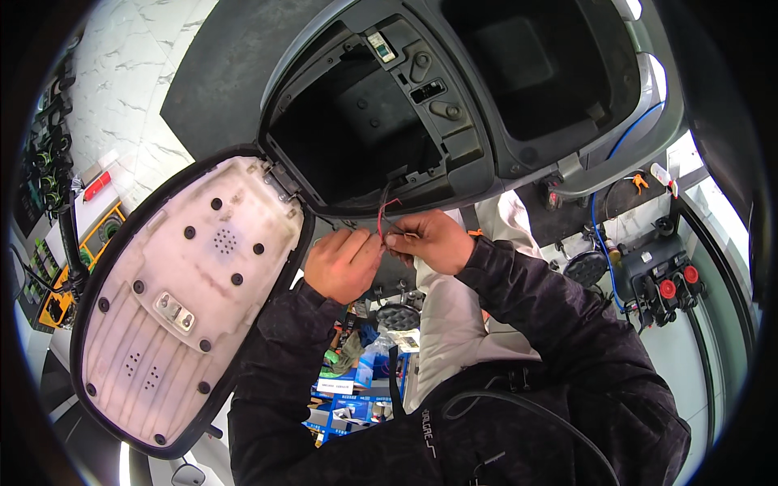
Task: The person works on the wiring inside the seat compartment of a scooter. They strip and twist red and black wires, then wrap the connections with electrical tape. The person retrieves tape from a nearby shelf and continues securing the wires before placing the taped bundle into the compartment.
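Both hands meet just below an open storage compartment (340,138) of a dark grey vehicle body. A bundle of thin red and black wires (381,212) hangs from the compartment's lower edge down to my fingers. My left hand (344,263) has its fingers closed on the wires. My right hand (429,241) pinches them just to the right, thumb toward my left fingertips; the exact point held is hidden by the fingers. The compartment's hinged lid (166,259) lies swung open at the left, showing a whitish inner face with black rubber stops.
A second bin (543,65) adjoins at upper right. A blue hose (594,219) runs down toward black equipment with red knobs (673,287). Blue boxes (352,409) and pale fabric (454,332) are below. Racked tools (57,186) line the far left.
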